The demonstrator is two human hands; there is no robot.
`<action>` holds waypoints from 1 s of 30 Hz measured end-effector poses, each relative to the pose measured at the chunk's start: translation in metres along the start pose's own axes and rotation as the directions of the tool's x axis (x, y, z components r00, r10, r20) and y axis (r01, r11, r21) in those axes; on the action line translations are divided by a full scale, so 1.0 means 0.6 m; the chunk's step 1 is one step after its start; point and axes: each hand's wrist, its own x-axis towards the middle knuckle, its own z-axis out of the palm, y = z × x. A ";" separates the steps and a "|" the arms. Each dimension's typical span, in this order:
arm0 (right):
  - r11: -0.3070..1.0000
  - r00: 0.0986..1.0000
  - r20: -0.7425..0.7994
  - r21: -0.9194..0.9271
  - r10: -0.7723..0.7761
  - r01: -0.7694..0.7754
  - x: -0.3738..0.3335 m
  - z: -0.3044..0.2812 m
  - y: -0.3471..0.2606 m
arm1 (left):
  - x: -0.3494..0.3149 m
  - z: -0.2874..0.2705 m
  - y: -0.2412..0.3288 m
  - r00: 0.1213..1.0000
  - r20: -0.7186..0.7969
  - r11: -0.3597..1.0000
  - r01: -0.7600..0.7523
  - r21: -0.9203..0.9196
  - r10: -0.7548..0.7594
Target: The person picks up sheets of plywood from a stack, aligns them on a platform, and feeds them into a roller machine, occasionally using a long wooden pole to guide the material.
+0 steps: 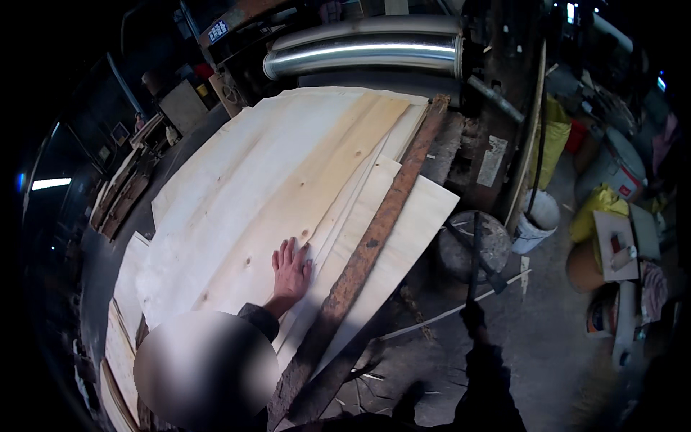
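Observation:
My left hand (289,273) lies palm down on the top sheet of a stack of thin wood veneer (252,187), its fingers spread and holding nothing. The pale sheets have a yellowish band with small knots, and their right edges are uneven. A rusty metal bar (371,237) runs lengthwise along the right side, over a lower sheet (403,230). At the lower right, my right hand (473,320), dark and poorly lit, is closed around a dark upright rod (475,263). A round blurred patch hides much of my left forearm.
A shiny metal roller (363,57) spans the far end of the stack. Right of the bar stand a round metal block (473,248), a white bucket (536,219) and yellow sacks (551,140). A thin wood strip (446,313) and scraps litter the floor. More boards (126,187) lie left.

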 end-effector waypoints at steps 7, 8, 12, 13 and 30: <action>0.771 0.852 0.372 0.390 0.368 -0.504 -0.448 0.079 0.204 | 0.025 0.031 0.011 0.996 -0.089 0.985 -0.032 -0.168 0.017; 0.789 0.835 0.411 0.338 0.366 -0.513 -0.507 0.078 0.213 | 0.017 0.021 -0.005 0.996 -0.089 0.977 -0.015 -0.212 -0.004; 0.590 0.759 0.381 0.478 0.528 -0.651 -0.740 0.012 0.169 | -0.021 -0.040 -0.062 0.999 0.034 0.826 0.030 -0.563 -0.013; 0.456 0.729 0.403 0.587 0.553 -0.669 -0.781 0.003 0.174 | -0.041 -0.061 -0.070 0.998 0.049 0.810 0.007 -0.586 0.027; 0.769 0.766 0.070 0.033 -0.638 0.638 -0.680 0.099 -0.397 | -0.870 -0.411 -0.486 0.768 -0.076 0.731 0.567 -0.380 -0.636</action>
